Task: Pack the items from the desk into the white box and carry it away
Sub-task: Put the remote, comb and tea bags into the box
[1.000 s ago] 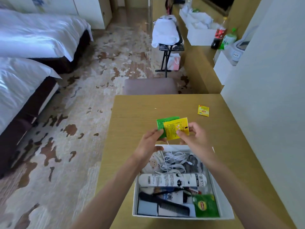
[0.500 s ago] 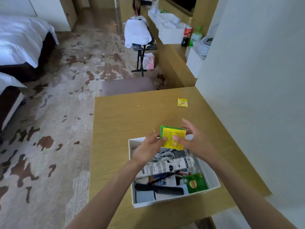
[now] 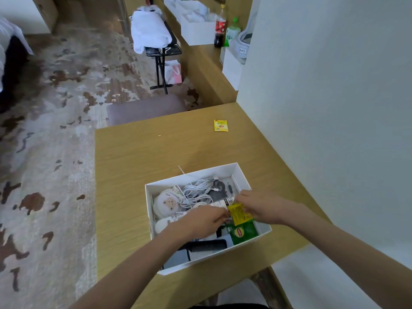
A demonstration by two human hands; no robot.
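The open white box (image 3: 194, 175) sits on the wooden desk (image 3: 142, 157), near its front edge. Both my hands are down inside the box. My right hand (image 3: 258, 206) and my left hand (image 3: 202, 220) pinch a yellow tea packet (image 3: 239, 214) from either side, low over a green tea packet (image 3: 244, 233). Inside the box lie white cables (image 3: 197, 192), a round white plug (image 3: 167, 204), a white tube (image 3: 169, 221) and a black comb (image 3: 207, 246). Another yellow tea packet (image 3: 221, 125) lies alone at the desk's far right.
A white wall (image 3: 334, 108) borders the desk on the right. A grey stool (image 3: 145, 109) stands behind the desk. Farther back are a folding rack with white towels (image 3: 149, 32), a long counter with bottles (image 3: 220, 25) and patterned carpet (image 3: 55, 130) on the left.
My hands have lowered the yellow packet from above the desk down into the box. The green packet held behind it is no longer visible in my grip.
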